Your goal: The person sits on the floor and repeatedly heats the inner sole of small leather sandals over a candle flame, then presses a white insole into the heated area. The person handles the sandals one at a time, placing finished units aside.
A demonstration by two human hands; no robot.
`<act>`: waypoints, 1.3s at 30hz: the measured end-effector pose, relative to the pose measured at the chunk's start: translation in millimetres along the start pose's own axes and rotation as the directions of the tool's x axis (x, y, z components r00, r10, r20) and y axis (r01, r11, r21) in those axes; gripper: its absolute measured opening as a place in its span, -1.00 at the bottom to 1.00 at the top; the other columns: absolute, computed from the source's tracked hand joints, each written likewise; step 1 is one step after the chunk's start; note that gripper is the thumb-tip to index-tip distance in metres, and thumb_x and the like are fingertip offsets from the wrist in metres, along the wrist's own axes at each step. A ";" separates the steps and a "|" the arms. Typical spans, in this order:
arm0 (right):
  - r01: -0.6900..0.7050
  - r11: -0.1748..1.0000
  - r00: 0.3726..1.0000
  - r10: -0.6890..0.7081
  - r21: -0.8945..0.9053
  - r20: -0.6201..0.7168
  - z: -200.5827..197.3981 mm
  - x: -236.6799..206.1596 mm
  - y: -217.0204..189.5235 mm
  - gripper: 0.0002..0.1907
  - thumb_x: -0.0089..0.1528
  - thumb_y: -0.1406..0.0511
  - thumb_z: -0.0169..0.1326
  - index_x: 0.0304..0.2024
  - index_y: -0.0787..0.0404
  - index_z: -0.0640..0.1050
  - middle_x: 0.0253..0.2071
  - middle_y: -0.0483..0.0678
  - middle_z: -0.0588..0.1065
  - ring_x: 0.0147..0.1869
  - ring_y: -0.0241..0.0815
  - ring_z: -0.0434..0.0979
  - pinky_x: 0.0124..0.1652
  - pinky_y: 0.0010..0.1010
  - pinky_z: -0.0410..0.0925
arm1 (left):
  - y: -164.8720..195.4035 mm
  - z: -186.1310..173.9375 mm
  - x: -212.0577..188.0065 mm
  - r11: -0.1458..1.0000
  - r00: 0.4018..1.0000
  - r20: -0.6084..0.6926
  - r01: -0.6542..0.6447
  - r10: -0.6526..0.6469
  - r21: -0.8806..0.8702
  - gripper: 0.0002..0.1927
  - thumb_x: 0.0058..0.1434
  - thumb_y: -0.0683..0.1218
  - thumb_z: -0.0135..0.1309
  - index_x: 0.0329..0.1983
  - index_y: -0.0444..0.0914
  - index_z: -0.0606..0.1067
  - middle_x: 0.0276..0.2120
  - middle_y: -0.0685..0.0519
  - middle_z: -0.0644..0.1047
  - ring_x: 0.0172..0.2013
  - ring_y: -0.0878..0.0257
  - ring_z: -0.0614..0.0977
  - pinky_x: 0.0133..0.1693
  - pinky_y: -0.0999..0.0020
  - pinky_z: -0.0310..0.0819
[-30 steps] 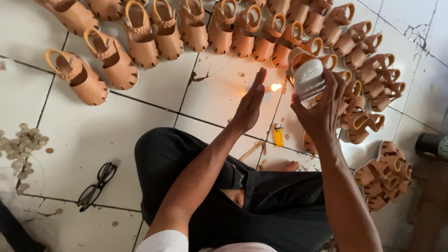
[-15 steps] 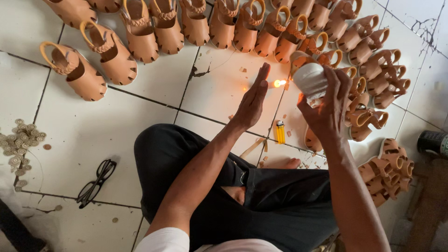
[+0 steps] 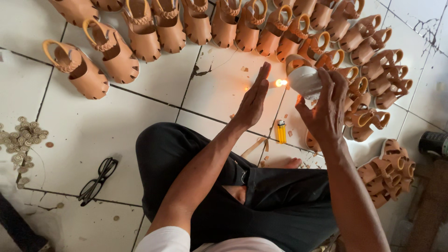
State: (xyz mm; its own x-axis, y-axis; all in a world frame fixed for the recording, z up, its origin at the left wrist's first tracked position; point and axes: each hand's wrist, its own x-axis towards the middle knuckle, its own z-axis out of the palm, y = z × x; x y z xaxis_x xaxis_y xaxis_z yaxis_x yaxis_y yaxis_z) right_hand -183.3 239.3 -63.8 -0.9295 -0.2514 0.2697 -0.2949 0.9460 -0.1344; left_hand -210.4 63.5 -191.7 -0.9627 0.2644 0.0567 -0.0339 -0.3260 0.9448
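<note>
My left hand [image 3: 253,100] is open and flat, standing on edge close beside a small flame [image 3: 280,82] above the tile floor. It holds nothing. My right hand [image 3: 324,109] grips a small tan sandal with a white sole [image 3: 305,80], holding it just right of the flame. What the flame burns on is hidden between hand and sandal. A yellow lighter [image 3: 281,131] lies on the floor below the flame, near my knee.
Rows of tan sandals [image 3: 140,32] line the floor at the top and down the right side, with a stack [image 3: 389,170] at the lower right. Black glasses [image 3: 98,181] lie at the left. Small round pieces [image 3: 21,140] are heaped at the far left. A dark container [image 3: 434,142] sits at the right edge.
Almost nothing differs. My left hand has straightened a little beside the flame, and the sandal in my right hand has edged slightly closer to it.
</note>
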 end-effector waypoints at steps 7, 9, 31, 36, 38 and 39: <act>0.032 0.998 0.999 -0.031 -0.047 0.020 0.3 5.2 -0.9 -0.01 0.02 0.39 0.44 0.44 0.18 0.23 0.28 0.17 0.25 0.38 0.19 0.30 0.32 0.04 0.34 | 2.4 0.6 -1.6 1.000 1.000 -0.009 -0.002 0.002 -0.001 -0.33 0.58 0.19 -0.47 0.61 -0.26 -0.03 0.61 -0.09 -0.06 0.60 0.08 -0.11 0.53 0.21 -0.25; 0.013 0.999 1.000 -0.013 0.036 -0.015 -2.3 4.2 -6.0 -0.04 0.08 0.35 0.41 0.43 0.22 0.19 0.28 0.23 0.23 0.38 0.17 0.30 0.30 0.00 0.36 | 6.7 1.2 -3.9 0.999 0.996 -0.070 -0.044 0.046 0.021 -0.33 0.59 0.20 -0.39 0.60 -0.27 0.05 0.59 -0.08 0.06 0.60 0.09 0.02 0.55 0.19 -0.15; -0.277 -0.043 0.942 0.186 0.960 0.280 -118.2 -64.0 -102.1 -0.79 0.43 0.25 0.07 -0.10 0.27 0.62 0.52 0.13 0.17 0.58 -0.03 0.17 0.45 -0.15 0.16 | 154.4 23.9 -125.6 0.993 0.951 0.290 0.117 -0.109 -0.011 -0.22 0.29 0.19 0.28 0.39 -0.32 0.30 0.07 -0.10 0.53 0.02 0.15 0.62 0.07 0.23 0.62; -0.142 -0.015 0.990 -0.019 0.990 0.142 -133.4 -79.6 -97.0 -0.80 0.44 0.28 0.07 -0.08 0.30 0.59 0.59 0.12 0.08 0.69 -0.01 0.06 0.54 -0.11 0.08 | 157.3 19.0 -137.9 0.463 0.671 0.740 0.670 -0.044 -0.581 -0.24 0.48 0.33 -0.08 0.42 -0.36 0.27 0.23 -0.20 0.49 0.20 0.00 0.59 0.19 0.16 0.54; -0.123 0.148 0.992 0.035 0.981 0.119 -137.0 -90.0 -98.9 -0.74 0.43 0.28 0.06 0.07 0.34 0.54 0.55 0.12 0.13 0.65 -0.03 0.14 0.51 -0.15 0.15 | 157.4 24.2 -148.1 0.399 0.690 0.722 0.677 -0.051 -0.618 -0.27 0.57 0.32 -0.18 0.44 -0.37 0.24 0.22 -0.23 0.48 0.18 -0.02 0.59 0.16 0.16 0.55; -0.101 0.268 0.990 0.117 0.958 0.072 -139.8 -95.8 -98.7 -0.69 0.41 0.28 0.05 0.15 0.32 0.51 0.45 0.11 0.23 0.56 -0.07 0.25 0.45 -0.21 0.23 | 157.7 26.9 -151.9 0.480 0.758 0.637 0.616 -0.144 -0.624 -0.29 0.60 0.28 -0.20 0.47 -0.39 0.22 0.23 -0.23 0.47 0.17 0.02 0.57 0.16 0.18 0.54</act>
State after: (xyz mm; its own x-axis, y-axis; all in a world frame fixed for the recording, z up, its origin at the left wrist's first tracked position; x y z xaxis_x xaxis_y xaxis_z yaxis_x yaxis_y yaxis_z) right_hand -34.2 198.6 57.0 -0.9712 -0.1529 0.1827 -0.1969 0.0835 -0.9769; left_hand -62.3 -3.7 -42.7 -0.5536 0.8252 0.1123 -0.7770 -0.5603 0.2870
